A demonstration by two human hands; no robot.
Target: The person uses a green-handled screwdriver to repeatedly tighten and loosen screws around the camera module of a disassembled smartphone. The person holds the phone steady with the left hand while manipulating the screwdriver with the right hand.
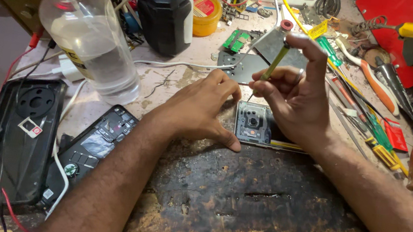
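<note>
While the opened phone [261, 126] lies at the centre of the frame on the scorched work mat [239, 195], it is pressed down at its left end by the left hand [202, 110], whose fingers are curled and spread flat over the casing with nothing gripped between them. A thin screwdriver [273, 67] with a green-yellow shaft is pinched in the right hand [297, 94] between thumb and fingers, the index finger hooked over its cap. The tool is held nearly upright, tilted slightly to the upper right, and its tip is set at the phone's upper left corner, just above the camera module [252, 123]. The phone's long axis runs left to right across the frame, and most of its right part is hidden under the right wrist. The tip is thus placed between the two hands, closer to the left fingertips than to the right palm; whether it sits in a screw head cannot be told.

Toward the left of the frame a phone back cover [17, 138] and another opened phone [92, 145] are laid beside a clear bottle [92, 39]. At the upper right, pliers [378, 84] and further screwdrivers [379, 135] are scattered.
</note>
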